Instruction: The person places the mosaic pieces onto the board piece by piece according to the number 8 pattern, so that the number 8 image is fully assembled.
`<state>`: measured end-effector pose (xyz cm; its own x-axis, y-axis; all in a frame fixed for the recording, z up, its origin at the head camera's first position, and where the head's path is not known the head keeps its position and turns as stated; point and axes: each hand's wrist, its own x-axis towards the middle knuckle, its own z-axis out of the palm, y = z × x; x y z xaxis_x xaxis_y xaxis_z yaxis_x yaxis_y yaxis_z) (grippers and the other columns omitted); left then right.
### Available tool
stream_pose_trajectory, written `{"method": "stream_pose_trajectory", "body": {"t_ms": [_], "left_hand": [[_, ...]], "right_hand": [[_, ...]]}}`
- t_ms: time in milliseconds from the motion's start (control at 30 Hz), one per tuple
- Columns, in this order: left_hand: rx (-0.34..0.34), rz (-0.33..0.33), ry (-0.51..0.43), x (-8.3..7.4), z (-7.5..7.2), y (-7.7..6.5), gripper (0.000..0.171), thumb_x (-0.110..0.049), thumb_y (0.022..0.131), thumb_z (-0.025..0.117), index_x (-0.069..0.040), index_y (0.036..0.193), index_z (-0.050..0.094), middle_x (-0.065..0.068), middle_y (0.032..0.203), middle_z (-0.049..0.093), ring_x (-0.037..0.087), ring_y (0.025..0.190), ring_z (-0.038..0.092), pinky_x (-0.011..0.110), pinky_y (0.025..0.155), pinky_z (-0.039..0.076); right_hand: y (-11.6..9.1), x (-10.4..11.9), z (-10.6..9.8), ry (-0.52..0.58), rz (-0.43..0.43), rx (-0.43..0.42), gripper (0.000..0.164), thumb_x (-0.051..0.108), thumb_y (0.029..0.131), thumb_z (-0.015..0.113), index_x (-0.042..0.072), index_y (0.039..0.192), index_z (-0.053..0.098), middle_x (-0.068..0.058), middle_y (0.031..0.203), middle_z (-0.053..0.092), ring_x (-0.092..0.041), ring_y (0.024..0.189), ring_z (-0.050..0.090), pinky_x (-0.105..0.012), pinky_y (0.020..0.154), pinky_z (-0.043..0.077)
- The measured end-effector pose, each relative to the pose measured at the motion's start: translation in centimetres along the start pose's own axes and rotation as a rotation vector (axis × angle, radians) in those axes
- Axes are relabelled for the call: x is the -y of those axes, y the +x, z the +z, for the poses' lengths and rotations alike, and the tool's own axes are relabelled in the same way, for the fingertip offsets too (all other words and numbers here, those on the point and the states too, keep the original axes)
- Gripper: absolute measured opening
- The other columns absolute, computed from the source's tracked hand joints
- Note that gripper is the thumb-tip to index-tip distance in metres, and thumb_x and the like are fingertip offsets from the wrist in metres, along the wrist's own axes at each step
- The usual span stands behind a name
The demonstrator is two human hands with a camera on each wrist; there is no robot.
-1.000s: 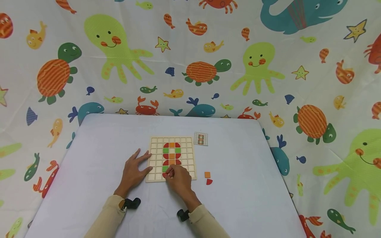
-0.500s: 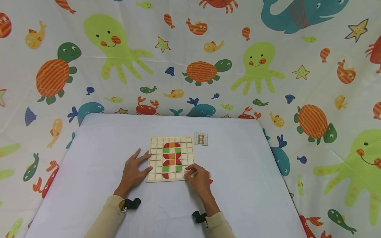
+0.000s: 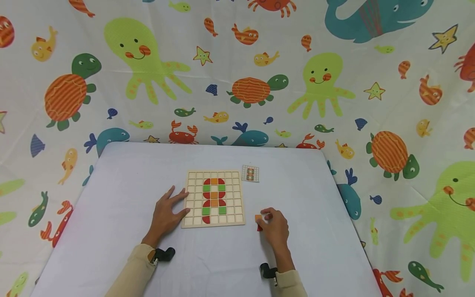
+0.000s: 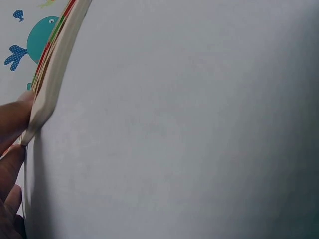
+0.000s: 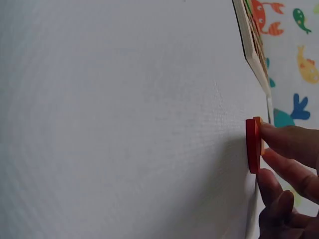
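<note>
A wooden grid board lies flat on the table, with red quarter-round, orange square and green tiles forming a figure in its middle columns. My left hand rests at the board's left side, fingers spread, thumb and a fingertip on its edge. In the left wrist view, the thumb meets the board's side. To the right of the board, my right hand has thumb and finger parted at an orange square tile. A red quarter-round tile lies beside it, partly covered by the hand in the head view.
A small pattern card with a printed grid lies by the board's upper right corner. White cloth covers the table. Behind it hangs a curtain printed with sea animals.
My right hand has left the board's lower middle and moved right to the loose tiles, uncovering a red quarter-round in the bottom row. The left hand has stayed in place.
</note>
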<state>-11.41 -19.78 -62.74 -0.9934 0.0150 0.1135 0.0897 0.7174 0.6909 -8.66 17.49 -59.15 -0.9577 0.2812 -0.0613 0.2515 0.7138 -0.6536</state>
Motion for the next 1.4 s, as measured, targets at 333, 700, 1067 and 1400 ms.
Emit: {"method": "stream_pose_trajectory", "body": {"t_ms": [333,700,1067,1400], "left_hand": [[-0.019,0.008,-0.009,-0.1,0.0,-0.1,0.058,-0.023,0.088,0.084,-0.011,0.143,0.068,0.028,0.164,0.044,0.056,0.154,0.034,0.079,0.120,0.027],[-0.017,0.003,-0.005,-0.2,-0.1,-0.2,0.058,-0.022,0.089,0.084,-0.011,0.144,0.067,0.028,0.165,0.043,0.055,0.155,0.034,0.079,0.120,0.026],[0.000,-0.002,-0.012,-0.3,-0.2,-0.2,0.059,-0.021,0.089,0.084,-0.011,0.145,0.066,0.025,0.165,0.044,0.054,0.156,0.032,0.078,0.121,0.025],[0.003,0.009,-0.010,0.0,-0.1,0.0,0.059,-0.023,0.089,0.084,-0.011,0.144,0.067,0.021,0.162,0.051,0.052,0.157,0.032,0.077,0.122,0.024]], "right_hand": [[0.3,0.2,0.4,0.012,-0.017,0.045,0.022,0.015,0.085,0.089,0.018,0.096,0.069,0.002,0.086,0.067,-0.015,0.077,0.059,-0.029,0.061,0.040],[-0.6,2.8,2.3,0.223,-0.121,0.087,0.021,0.007,0.087,0.086,0.018,0.096,0.070,0.001,0.085,0.068,-0.011,0.072,0.052,-0.022,0.060,0.041],[-2.2,7.1,5.9,0.180,-0.198,0.269,0.015,0.018,0.090,0.086,0.022,0.092,0.072,0.009,0.080,0.066,-0.009,0.070,0.052,-0.022,0.060,0.041],[-2.4,8.5,8.2,0.044,-0.260,0.221,0.015,0.020,0.087,0.089,0.023,0.089,0.074,0.013,0.073,0.061,-0.001,0.068,0.052,-0.022,0.058,0.039]]}}
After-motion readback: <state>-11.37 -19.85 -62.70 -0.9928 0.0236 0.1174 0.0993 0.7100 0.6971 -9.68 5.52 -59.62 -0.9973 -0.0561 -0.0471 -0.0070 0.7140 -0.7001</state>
